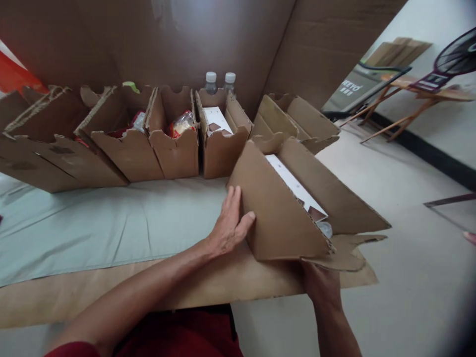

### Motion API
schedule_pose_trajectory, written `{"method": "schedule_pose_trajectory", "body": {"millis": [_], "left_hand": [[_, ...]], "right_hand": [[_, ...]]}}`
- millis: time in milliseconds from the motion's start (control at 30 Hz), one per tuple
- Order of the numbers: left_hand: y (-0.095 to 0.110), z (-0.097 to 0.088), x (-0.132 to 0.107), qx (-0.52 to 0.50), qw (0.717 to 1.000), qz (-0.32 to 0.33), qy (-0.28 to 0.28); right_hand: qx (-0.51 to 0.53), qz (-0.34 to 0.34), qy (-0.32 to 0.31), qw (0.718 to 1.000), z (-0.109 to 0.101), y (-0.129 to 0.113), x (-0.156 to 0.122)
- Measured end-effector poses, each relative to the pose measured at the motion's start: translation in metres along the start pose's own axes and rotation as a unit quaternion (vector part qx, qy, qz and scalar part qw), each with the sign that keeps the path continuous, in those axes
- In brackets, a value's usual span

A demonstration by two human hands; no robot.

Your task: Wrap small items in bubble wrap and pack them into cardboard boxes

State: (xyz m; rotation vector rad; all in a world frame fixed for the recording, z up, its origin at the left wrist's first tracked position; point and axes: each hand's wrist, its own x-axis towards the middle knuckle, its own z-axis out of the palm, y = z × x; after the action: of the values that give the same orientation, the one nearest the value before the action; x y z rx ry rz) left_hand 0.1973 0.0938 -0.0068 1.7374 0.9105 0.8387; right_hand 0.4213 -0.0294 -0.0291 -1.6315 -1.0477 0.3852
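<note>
A brown cardboard box (282, 218), open at the top with a notched front flap, stands angled at the table's right end. In it lie a long white box (295, 186) and a clear plastic item (326, 228), partly hidden. My left hand (231, 225) rests against the cardboard box's left side, fingers stretched and thumb apart. Below the front flap, my right hand (323, 283) reaches under the same box; its fingers are hidden.
Several similar cardboard bins (174, 156) line the back, holding packets and a white box (217, 120). Two white-capped bottles (210, 82) stand behind. A tall cardboard panel (178, 44) rises beyond. At right are a fan (455, 54) and a wooden stand (394, 99).
</note>
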Motion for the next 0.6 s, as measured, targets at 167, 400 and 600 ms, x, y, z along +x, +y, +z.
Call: {"method": "schedule_pose_trajectory", "body": {"millis": [167,400,600], "left_hand": [[-0.002,0.021,-0.003,0.013,0.999,0.009,-0.052],[-0.012,0.022,-0.012,-0.013,0.999,0.024,-0.042],[-0.014,0.019,-0.013,-0.052,0.998,0.029,0.011]], "right_hand": [[-0.050,0.050,-0.001,0.997,-0.002,0.007,0.019],[-0.150,-0.012,0.014,0.989,0.000,0.012,0.016],[-0.222,-0.035,-0.007,0.974,0.015,0.007,-0.001]]}}
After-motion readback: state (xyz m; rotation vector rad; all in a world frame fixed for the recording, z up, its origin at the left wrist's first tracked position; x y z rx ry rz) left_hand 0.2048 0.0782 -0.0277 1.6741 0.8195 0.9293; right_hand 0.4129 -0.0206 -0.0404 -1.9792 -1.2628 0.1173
